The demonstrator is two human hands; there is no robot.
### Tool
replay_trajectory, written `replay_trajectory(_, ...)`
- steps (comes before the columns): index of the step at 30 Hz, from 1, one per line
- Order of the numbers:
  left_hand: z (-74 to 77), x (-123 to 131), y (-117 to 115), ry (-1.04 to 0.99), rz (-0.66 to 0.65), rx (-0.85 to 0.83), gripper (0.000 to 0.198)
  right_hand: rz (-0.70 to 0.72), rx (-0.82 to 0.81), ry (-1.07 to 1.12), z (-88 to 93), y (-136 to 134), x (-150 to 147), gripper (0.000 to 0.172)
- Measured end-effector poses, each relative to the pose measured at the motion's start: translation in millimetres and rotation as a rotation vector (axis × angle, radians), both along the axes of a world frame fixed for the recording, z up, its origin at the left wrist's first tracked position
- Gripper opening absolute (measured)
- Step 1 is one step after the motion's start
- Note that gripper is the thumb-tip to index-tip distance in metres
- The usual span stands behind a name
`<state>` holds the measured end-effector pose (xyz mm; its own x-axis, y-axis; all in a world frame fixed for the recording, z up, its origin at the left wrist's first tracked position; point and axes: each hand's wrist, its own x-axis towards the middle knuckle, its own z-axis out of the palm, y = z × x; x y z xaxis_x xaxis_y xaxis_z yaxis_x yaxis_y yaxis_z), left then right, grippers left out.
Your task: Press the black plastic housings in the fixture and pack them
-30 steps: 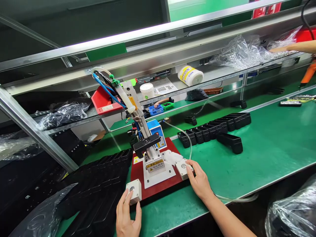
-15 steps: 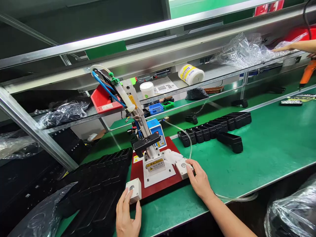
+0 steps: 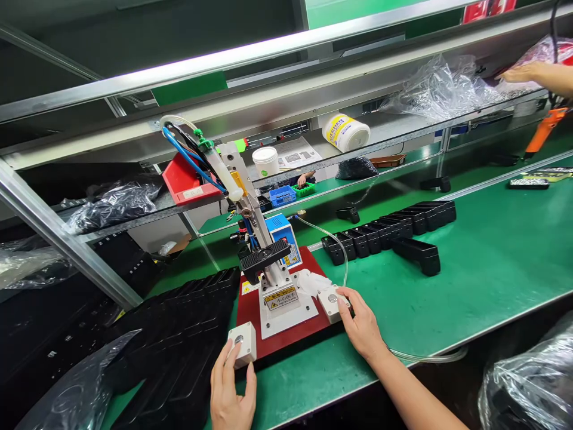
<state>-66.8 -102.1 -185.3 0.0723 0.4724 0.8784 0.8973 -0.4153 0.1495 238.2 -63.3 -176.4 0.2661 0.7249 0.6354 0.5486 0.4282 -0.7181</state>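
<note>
A small dispensing machine [image 3: 268,280] stands on a red base plate [image 3: 313,325] on the green bench. A black plastic part [image 3: 264,260] sits on its fixture under the syringe nozzle. My left hand [image 3: 230,391] rests with fingers extended against the left white button box [image 3: 242,343]. My right hand [image 3: 360,325] lies with its fingers on the right white button box [image 3: 331,301]. Neither hand holds anything.
A row of black parts [image 3: 389,230] lies on the green bench [image 3: 492,257] right of the machine. Stacked black trays [image 3: 179,340] sit at the left. On the shelf stand a white tub [image 3: 345,132] and plastic bags [image 3: 441,89]. Another person's hand [image 3: 521,73] reaches in at upper right.
My hands stay on the two button boxes. The view has shifted slightly, and the other person's hand at upper right has moved.
</note>
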Motion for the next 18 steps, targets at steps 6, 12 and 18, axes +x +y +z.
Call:
replay_trajectory(6, 0.9, -1.0, -1.9, -0.013, -0.011, -0.007, 0.046, 0.0, -0.001, -0.001, 1.4, 0.8, 0.0, 0.029)
replay_trajectory(12, -3.4, -0.2, -0.6, -0.033, -0.007, -0.032, 0.046, -0.019, 0.004, -0.004, -1.1, -0.5, -0.5, 0.028)
replay_trajectory(18, -4.3, -5.9, 3.0, -0.058, 0.008, -0.018, 0.044, 0.007, 0.016, -0.003, -0.8, 5.2, 1.6, 0.026)
